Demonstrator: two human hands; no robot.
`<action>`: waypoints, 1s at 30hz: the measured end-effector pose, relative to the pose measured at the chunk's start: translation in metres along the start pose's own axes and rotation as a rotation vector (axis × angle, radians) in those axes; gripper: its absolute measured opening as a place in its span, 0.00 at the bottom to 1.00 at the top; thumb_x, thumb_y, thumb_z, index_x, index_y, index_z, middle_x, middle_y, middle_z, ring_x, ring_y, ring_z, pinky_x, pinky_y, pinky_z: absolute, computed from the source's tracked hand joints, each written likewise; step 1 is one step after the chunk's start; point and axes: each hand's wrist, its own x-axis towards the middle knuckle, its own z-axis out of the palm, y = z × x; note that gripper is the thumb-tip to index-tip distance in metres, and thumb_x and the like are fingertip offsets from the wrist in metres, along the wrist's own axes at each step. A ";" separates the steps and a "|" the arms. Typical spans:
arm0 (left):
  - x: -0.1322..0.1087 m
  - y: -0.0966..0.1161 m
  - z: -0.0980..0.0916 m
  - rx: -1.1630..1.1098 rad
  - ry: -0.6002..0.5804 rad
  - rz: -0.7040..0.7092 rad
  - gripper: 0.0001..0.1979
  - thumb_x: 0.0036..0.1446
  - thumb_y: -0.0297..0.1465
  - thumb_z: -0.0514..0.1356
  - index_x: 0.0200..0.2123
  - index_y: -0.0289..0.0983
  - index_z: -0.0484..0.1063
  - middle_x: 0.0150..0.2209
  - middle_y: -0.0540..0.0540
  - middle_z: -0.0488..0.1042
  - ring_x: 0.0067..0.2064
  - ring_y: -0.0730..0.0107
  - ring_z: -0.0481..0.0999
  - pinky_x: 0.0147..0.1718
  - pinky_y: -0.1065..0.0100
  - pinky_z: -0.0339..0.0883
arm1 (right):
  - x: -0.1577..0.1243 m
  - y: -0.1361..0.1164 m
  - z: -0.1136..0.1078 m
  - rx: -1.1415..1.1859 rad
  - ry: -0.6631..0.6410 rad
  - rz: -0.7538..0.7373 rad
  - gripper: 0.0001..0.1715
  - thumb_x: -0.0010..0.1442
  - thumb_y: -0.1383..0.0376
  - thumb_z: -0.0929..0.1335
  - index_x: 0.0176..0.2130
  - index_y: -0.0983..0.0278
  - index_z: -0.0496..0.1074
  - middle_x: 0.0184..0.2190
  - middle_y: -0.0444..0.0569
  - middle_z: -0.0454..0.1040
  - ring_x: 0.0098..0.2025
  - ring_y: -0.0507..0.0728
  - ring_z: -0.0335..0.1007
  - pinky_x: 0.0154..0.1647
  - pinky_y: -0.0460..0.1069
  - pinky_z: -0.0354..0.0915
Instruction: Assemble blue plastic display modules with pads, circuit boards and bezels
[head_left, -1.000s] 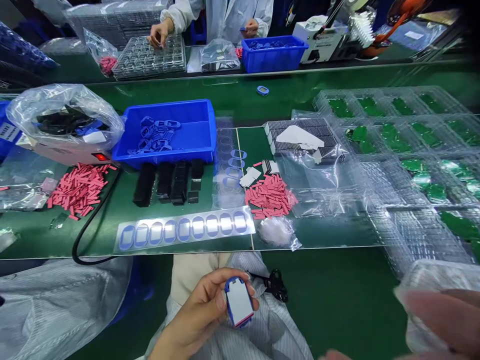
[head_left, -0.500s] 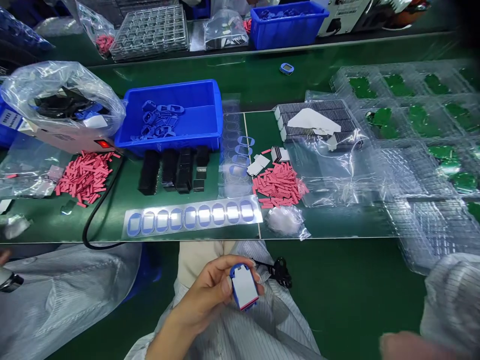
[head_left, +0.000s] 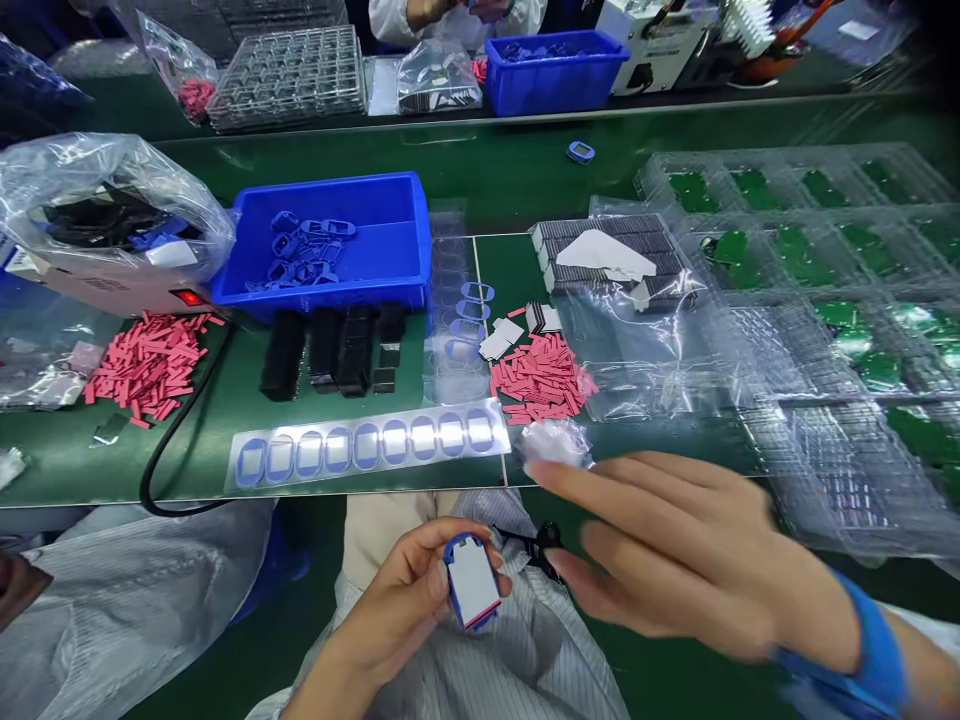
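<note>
My left hand [head_left: 405,600] is closed around a blue plastic device housing [head_left: 453,590], held over my lap. A white rectangular pad [head_left: 473,582] covers the housing's upturned face, and a thin pink strip [head_left: 482,615] runs along its lower edge. Off to the right, my right hand [head_left: 690,550] hangs over the table's front edge, somewhat blurred, its fingers stretched and thumb apart; I see nothing in it. A blue band circles that wrist. Closest to its fingertips are a small clear bag [head_left: 555,442] and a heap of pink strips [head_left: 544,378].
A sheet of blue-rimmed oval films [head_left: 367,445] lies along the front edge. Behind it stand black stacks [head_left: 355,350] and a blue bin [head_left: 330,190] of blue frames. Clear trays with green circuit boards [head_left: 802,255] fill the right. Other people sit opposite and at left.
My right hand has swung in from the lower right to above the table's front edge. My left hand keeps its hold on the housing. The view has shifted slightly.
</note>
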 end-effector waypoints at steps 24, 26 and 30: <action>0.001 0.010 0.028 0.008 0.263 -0.086 0.19 0.34 0.38 0.73 0.33 0.38 0.81 0.30 0.46 0.81 0.32 0.66 0.80 0.29 0.74 0.68 | 0.029 0.017 0.013 0.249 0.210 0.032 0.11 0.57 0.71 0.64 0.42 0.67 0.68 0.44 0.59 0.75 0.30 0.51 0.73 0.29 0.47 0.70; 0.002 0.010 0.028 0.001 0.254 -0.086 0.19 0.33 0.38 0.74 0.33 0.38 0.81 0.29 0.46 0.80 0.32 0.66 0.80 0.30 0.73 0.68 | 0.030 0.016 0.015 0.250 0.204 0.036 0.05 0.57 0.71 0.63 0.33 0.65 0.69 0.39 0.56 0.76 0.28 0.51 0.71 0.26 0.47 0.68; 0.002 0.010 0.024 -0.026 0.216 -0.063 0.19 0.35 0.36 0.74 0.33 0.37 0.81 0.30 0.45 0.80 0.32 0.65 0.79 0.32 0.72 0.68 | 0.025 0.024 0.019 0.074 0.147 0.083 0.24 0.60 0.71 0.60 0.15 0.61 0.55 0.12 0.40 0.63 0.15 0.48 0.55 0.17 0.47 0.54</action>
